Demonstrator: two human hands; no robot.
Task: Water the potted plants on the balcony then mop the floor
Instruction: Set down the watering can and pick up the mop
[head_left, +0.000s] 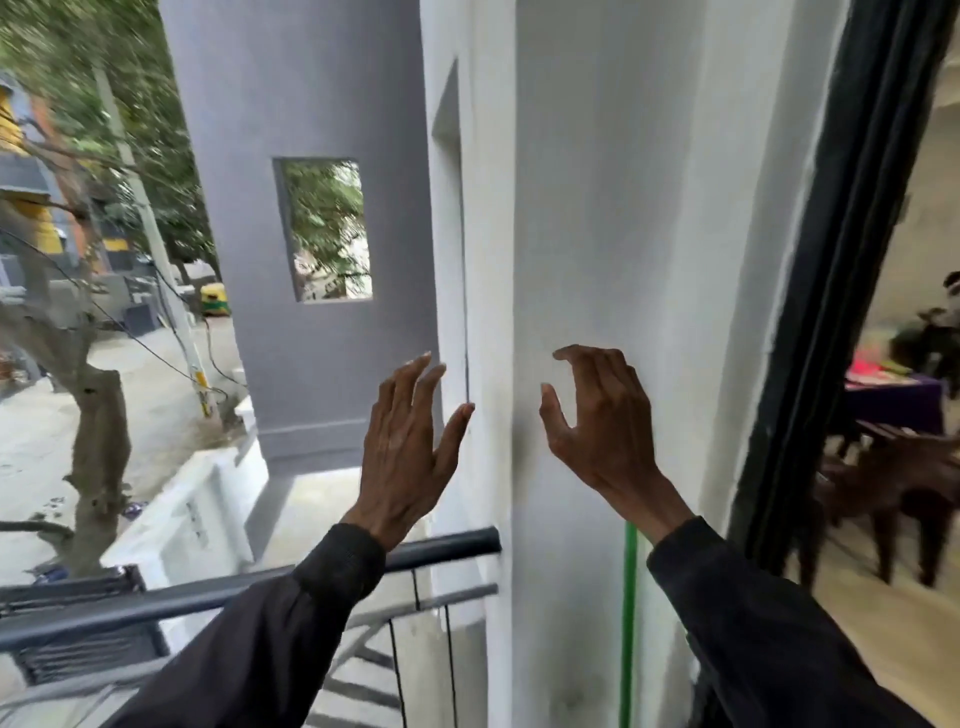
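Note:
Both my hands are raised in front of a white wall at the balcony's end. My left hand is open, fingers spread and pointing up, holding nothing. My right hand is open too, fingers curled loosely, empty. A thin green pole stands upright against the wall just below my right wrist; its lower end is out of view. No potted plant, watering can or mop head shows in this view.
A dark metal railing runs from the left to the wall at waist height. A black door frame on the right opens into a room with dark wooden chairs. A grey wall, trees and a street lie beyond the railing.

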